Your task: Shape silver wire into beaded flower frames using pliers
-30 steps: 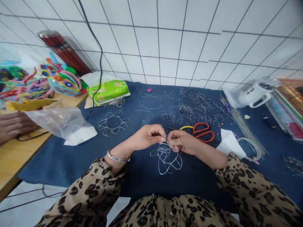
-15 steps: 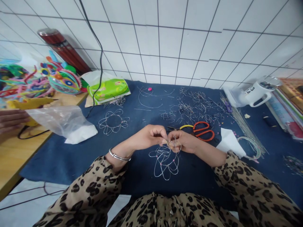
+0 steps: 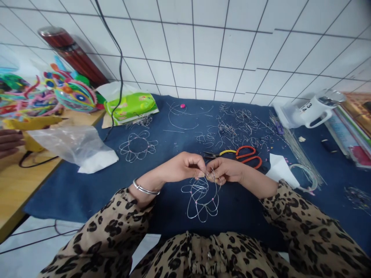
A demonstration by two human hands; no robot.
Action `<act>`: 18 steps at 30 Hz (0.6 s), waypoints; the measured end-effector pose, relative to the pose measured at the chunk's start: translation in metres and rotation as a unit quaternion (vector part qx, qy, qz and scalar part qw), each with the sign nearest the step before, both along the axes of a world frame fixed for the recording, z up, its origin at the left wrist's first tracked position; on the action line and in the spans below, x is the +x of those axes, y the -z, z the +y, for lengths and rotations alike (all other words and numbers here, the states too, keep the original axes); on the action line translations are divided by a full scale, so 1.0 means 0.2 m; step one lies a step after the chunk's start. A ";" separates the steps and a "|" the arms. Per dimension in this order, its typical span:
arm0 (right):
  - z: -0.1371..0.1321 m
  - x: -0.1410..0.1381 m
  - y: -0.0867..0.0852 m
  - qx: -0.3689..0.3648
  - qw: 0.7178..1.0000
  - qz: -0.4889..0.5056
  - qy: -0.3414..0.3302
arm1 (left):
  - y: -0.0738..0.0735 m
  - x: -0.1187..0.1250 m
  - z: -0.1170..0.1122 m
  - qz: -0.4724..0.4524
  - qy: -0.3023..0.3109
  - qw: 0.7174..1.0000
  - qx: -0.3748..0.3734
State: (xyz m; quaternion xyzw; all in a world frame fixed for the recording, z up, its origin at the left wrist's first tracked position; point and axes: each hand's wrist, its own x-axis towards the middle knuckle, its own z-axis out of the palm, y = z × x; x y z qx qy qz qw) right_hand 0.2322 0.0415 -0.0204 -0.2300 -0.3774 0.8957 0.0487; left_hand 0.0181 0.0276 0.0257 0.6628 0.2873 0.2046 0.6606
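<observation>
A silver wire flower (image 3: 202, 204) with looped petals and small pink beads hangs below my fingertips, over the blue cloth. My left hand (image 3: 188, 166), with a bangle at the wrist, pinches its upper edge between thumb and fingers. Close beside it, my right hand (image 3: 224, 170) grips the same wire ring, fingertips nearly touching those of the left. The exact spot being pinched is partly covered by the fingers. Behind my right hand lie pliers (image 3: 242, 153) with red and yellow handles. Another wire flower (image 3: 138, 146) rests flat to the left.
Wire scraps (image 3: 236, 125) lie scattered at the back. Straight wires (image 3: 303, 154), a tape roll (image 3: 306, 175) and a white mug (image 3: 319, 110) are to the right. At left are a plastic bag (image 3: 69, 144), a green tissue pack (image 3: 131, 108) and another person's hand (image 3: 10, 143) near a yellow glue gun (image 3: 31, 129).
The view has shifted slightly. My right fingers have changed position a little on the wire, while both hands keep hold of the flower. The other person's hand has moved slightly left.
</observation>
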 end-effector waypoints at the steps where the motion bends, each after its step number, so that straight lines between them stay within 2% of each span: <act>1: 0.00 0.00 0.00 0.000 1.000 -0.006 0.002 | 0.00 0.00 0.00 0.006 0.001 1.000 0.000; 13: 0.01 0.01 -0.03 0.025 0.998 -0.036 0.040 | -0.04 -0.01 0.01 0.029 -0.036 0.998 -0.044; 18: 0.00 0.02 -0.03 0.027 0.998 -0.039 0.035 | -0.04 -0.01 0.01 0.036 -0.051 0.997 -0.038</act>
